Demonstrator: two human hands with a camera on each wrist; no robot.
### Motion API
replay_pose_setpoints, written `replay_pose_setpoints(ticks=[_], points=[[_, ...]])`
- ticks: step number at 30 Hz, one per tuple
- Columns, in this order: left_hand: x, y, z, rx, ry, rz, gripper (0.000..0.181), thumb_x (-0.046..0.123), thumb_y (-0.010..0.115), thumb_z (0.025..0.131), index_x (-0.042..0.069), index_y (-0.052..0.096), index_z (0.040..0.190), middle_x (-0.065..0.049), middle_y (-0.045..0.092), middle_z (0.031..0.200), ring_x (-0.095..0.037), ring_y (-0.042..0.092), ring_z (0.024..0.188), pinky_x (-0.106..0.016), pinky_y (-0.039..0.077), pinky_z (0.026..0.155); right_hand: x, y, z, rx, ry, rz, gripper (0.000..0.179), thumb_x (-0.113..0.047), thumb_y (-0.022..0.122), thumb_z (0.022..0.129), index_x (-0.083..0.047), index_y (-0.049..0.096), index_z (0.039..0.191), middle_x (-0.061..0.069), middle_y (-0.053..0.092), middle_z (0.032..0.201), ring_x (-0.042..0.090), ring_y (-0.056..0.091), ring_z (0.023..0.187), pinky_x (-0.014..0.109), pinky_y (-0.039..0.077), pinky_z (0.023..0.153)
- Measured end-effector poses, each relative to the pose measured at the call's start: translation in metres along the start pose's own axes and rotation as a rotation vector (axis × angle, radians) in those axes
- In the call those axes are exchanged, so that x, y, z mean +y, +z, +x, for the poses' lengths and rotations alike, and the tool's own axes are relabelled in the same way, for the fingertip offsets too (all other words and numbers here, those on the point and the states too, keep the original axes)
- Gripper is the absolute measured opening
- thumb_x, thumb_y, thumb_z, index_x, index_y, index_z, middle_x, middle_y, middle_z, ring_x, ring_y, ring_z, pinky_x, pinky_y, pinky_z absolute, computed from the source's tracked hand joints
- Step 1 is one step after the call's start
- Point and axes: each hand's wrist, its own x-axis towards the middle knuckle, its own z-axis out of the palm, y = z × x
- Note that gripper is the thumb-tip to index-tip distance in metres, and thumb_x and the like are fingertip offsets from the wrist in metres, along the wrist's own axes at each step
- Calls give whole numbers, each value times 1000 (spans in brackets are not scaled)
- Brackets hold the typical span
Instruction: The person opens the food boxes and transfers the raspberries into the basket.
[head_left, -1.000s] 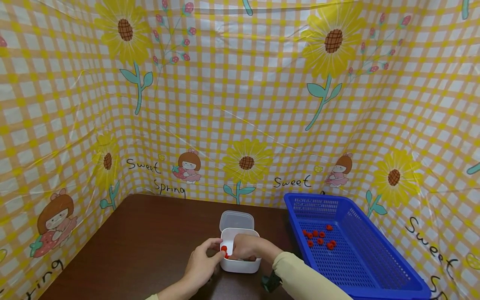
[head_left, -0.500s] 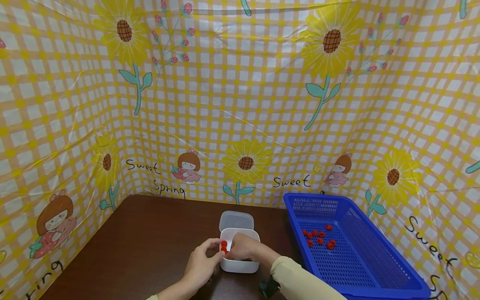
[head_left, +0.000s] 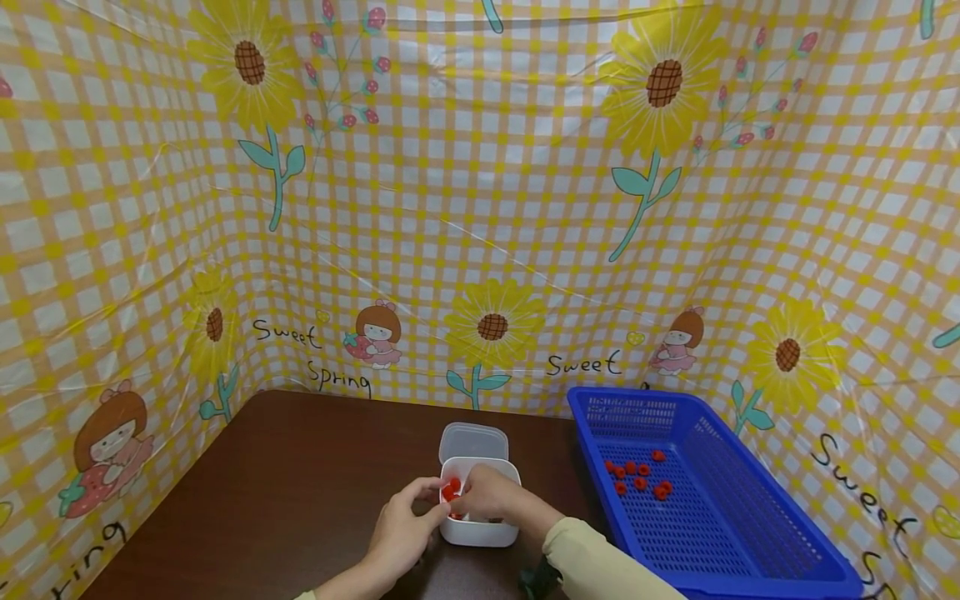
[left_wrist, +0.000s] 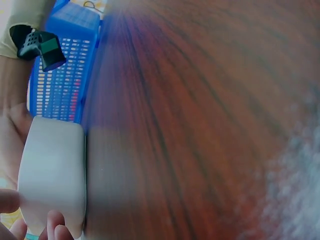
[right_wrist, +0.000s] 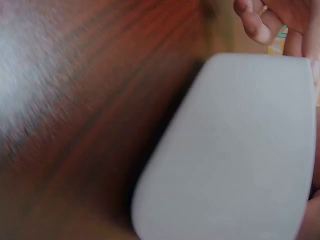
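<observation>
A white box (head_left: 480,533) stands on the table with a clear lid (head_left: 474,443) behind it. My left hand (head_left: 401,521) grips its left side, thumb at the rim; in the left wrist view, fingers (left_wrist: 56,220) touch the outer wall. Small red raspberry-like pieces (head_left: 450,490) lie against the inner left wall. My right hand (head_left: 491,493) reaches down into the box with bent fingers beside the pieces. The fingertips are hidden, so I cannot tell whether it pinches one. In the right wrist view the box wall (right_wrist: 230,150) covers most of that hand.
To the right sits a blue plastic basket (head_left: 720,533) with several more red pieces (head_left: 640,483) on its floor. The dark brown table (head_left: 300,467) extends leftward. Checked, flower-printed cloth (head_left: 480,208) encloses the back and sides.
Red pieces have shifted along the inner left side of the box, and more red shows there now. My right hand has moved slightly inside the box; my left hand stays in place.
</observation>
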Motion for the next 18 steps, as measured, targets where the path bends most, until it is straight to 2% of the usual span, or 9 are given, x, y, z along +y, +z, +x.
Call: replay_pose_setpoints(ticks=[7,18], points=[[0,-1,0,-4,-14,-11,33,20,72,91,16,67,123,-6,68,107,-20,62,51,-28,44,37,0,-4,3,52,31,-112,33,-14,79,79,-7,59,54,-8,34,45,8,33,37,20,27,37],[0,-1,1,-1,-12,-2,32,21,72,91,16,67,123,-5,68,106,-20,62,52,-31,45,38,6,7,3,195,-29,-82,27,-9,78,74,-3,62,53,-6,42,46,13,38,47,23,28,43]])
